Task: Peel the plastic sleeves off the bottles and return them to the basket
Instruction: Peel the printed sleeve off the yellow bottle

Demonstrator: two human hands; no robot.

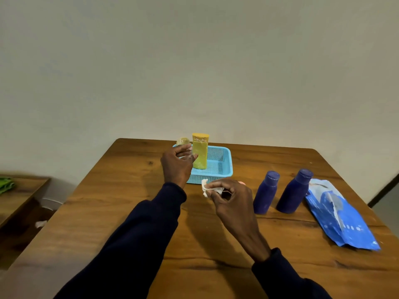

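Gripping a pale bottle at the basket, left hand; right hand pinching white sleeve scrap nearby.

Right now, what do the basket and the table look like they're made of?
Basket: likely moulded plastic, light blue, with perforated mesh walls. Table: wood or wood-look laminate, satin finish, showing grain and knots.

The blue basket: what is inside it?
A yellow bottle stands upright inside. A second, paler bottle shows its top behind the left hand, which covers its body and the basket on its left.
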